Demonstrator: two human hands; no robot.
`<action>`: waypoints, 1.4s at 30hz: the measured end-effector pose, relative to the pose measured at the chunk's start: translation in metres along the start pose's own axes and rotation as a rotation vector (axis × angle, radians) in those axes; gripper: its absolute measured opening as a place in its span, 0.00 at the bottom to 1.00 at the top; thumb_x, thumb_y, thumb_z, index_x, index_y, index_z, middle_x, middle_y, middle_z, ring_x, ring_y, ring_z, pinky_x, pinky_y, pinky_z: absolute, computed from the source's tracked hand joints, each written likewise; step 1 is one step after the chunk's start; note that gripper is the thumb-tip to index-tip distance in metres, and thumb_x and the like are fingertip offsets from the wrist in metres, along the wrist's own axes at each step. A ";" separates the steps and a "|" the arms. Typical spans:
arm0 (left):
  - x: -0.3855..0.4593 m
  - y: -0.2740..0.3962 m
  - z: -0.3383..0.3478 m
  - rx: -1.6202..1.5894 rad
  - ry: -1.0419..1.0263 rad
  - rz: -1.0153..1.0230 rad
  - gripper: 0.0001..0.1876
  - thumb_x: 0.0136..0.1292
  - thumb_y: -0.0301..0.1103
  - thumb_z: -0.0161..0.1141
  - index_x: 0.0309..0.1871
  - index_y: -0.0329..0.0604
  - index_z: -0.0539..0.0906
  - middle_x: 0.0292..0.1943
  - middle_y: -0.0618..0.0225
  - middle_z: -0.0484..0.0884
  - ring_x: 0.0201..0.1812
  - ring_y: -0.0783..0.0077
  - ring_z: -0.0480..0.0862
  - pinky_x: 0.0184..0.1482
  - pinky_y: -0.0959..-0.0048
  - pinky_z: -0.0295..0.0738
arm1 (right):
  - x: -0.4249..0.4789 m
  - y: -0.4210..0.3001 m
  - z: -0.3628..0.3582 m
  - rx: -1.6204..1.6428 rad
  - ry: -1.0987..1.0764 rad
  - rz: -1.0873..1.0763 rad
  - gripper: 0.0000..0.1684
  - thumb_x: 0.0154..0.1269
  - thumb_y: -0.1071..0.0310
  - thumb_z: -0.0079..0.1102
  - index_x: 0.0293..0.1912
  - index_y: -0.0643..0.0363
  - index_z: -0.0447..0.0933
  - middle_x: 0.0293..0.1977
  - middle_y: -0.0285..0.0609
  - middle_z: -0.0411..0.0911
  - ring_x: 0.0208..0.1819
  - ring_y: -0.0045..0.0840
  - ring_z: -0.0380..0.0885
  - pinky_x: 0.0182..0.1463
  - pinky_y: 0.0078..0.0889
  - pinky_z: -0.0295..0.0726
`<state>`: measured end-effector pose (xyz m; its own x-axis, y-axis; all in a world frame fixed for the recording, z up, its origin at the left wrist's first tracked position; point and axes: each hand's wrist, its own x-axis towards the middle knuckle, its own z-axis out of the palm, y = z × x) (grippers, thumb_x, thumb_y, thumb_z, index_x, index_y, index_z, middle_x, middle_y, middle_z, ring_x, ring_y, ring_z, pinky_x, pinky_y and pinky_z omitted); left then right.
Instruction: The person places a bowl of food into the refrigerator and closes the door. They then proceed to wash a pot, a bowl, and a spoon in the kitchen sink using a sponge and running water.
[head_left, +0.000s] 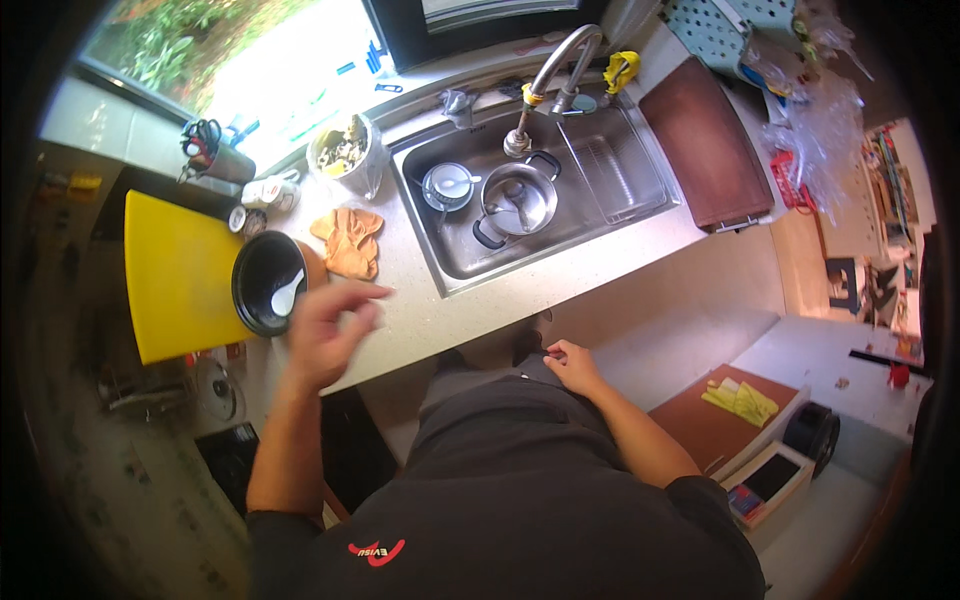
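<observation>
My left hand (334, 330), a little blurred, hovers over the counter's front edge with fingers curled and apart, holding nothing. Just beyond it stands a dark-lined pot (262, 300) with a white spoon (288, 293) inside. An orange cloth (349, 241) lies on the counter near that hand. My right hand (571, 367) is low by my waist, fingers bent near the trousers; whether it grips the fabric is unclear. In the steel sink (465, 270) sit a two-handled steel pot (551, 196) with a utensil inside and stacked small dishes (442, 199) with a white spoon.
A yellow board (180, 277) lies left of the dark-lined pot. A bag-lined bin (341, 161) holding scraps stands left of the sink. The faucet (577, 45) arches over the basin. A brown board or mat (705, 142) and plastic bags (817, 135) are to the right.
</observation>
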<state>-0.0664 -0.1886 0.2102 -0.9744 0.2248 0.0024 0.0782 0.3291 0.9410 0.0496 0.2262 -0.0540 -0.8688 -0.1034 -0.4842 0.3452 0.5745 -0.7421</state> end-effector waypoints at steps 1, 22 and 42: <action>0.001 0.053 -0.006 -0.018 0.107 0.095 0.11 0.67 0.22 0.58 0.48 0.35 0.89 0.35 0.63 0.88 0.30 0.79 0.79 0.34 0.78 0.71 | -0.001 0.011 -0.019 -0.024 0.003 0.014 0.18 0.66 0.62 0.72 0.48 0.65 0.82 0.41 0.51 0.88 0.38 0.32 0.88 0.46 0.36 0.86; -0.058 0.232 0.022 0.601 0.505 1.009 0.08 0.73 0.43 0.62 0.40 0.54 0.80 0.31 0.74 0.78 0.24 0.77 0.72 0.27 0.74 0.62 | 0.055 -0.019 -0.114 -0.170 -0.118 -0.164 0.19 0.68 0.60 0.70 0.50 0.65 0.83 0.42 0.49 0.89 0.39 0.30 0.88 0.49 0.33 0.86; 0.051 -0.313 0.045 0.925 0.071 -0.331 0.31 0.62 0.36 0.69 0.68 0.40 0.75 0.67 0.49 0.74 0.67 0.49 0.77 0.66 0.56 0.77 | -0.009 -0.023 -0.065 -0.042 0.130 0.086 0.18 0.70 0.61 0.69 0.50 0.65 0.82 0.42 0.50 0.88 0.39 0.30 0.89 0.46 0.33 0.86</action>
<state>-0.1308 -0.2391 -0.0996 -0.9849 -0.0535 -0.1645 -0.0960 0.9601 0.2626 0.0265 0.2664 -0.0026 -0.8762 0.0524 -0.4791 0.4077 0.6107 -0.6788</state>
